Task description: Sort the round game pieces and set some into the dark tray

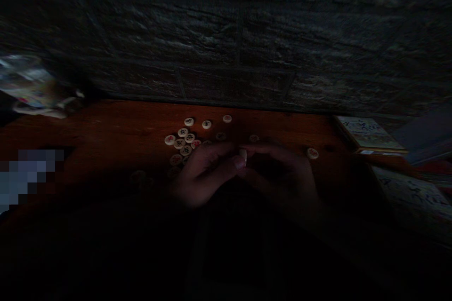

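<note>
In the dim head view, my left hand (206,171) and my right hand (287,164) meet over the wooden table (141,120). Between their fingertips they pinch one pale Chinese chess piece (243,155), seen nearly edge-on. Round pieces with black or red characters lie bunched just left of and behind my left hand, among them a red-marked piece (170,140) and a black-marked piece (182,132). My left hand hides part of this bunch. Another red-marked piece (312,153) rests alone to the right of my right hand. Deep shadow covers my forearms.
A dark brick wall (226,47) rises behind the table. At the right lie a box with a printed lid (370,132) and a second similar box (413,190). A pale object in clear wrapping (31,87) stands at the far left, with a pixelated patch below it.
</note>
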`<state>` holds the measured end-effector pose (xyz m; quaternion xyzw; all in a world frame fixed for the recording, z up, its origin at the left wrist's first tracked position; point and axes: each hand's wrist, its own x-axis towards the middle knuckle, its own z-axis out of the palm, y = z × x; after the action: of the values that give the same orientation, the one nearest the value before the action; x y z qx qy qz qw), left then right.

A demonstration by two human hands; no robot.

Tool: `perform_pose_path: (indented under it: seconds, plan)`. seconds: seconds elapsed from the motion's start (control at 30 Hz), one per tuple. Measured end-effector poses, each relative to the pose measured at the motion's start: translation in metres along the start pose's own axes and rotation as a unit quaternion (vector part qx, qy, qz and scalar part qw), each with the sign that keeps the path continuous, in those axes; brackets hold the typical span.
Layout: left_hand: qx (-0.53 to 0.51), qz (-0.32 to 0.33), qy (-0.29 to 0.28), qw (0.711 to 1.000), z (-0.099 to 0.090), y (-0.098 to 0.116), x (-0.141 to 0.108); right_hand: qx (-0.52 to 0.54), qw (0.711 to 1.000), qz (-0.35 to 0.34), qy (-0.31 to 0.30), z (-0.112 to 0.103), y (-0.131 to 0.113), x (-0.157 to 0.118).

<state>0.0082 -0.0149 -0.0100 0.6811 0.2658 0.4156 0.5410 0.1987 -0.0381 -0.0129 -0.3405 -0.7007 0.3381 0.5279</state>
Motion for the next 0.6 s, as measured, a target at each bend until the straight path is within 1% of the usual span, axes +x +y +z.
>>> perform_pose_path:
  seconds: [0.1,0.2,0.47,0.6]
  plan:
    - [-0.004,0.000,-0.001,1.000,0.0010,0.0006,0.0016,0.000,1.000,0.009,-0.001,0.0000,0.0018,-0.0009]
    - [-0.002,-0.003,0.011,1.000,0.0023,0.0024,0.0023,0.000,1.000,0.019,-0.003,-0.0005,0.0023,-0.0014]
    - [0.035,-0.011,0.012,0.999,-0.0011,-0.0013,-0.0007,0.000,1.000,0.011,0.008,0.0007,0.0004,0.0005]
    - [0.012,-0.006,0.005,1.000,0.0000,-0.0005,-0.0006,0.002,1.000,0.011,0.005,0.0011,0.0004,0.0010]
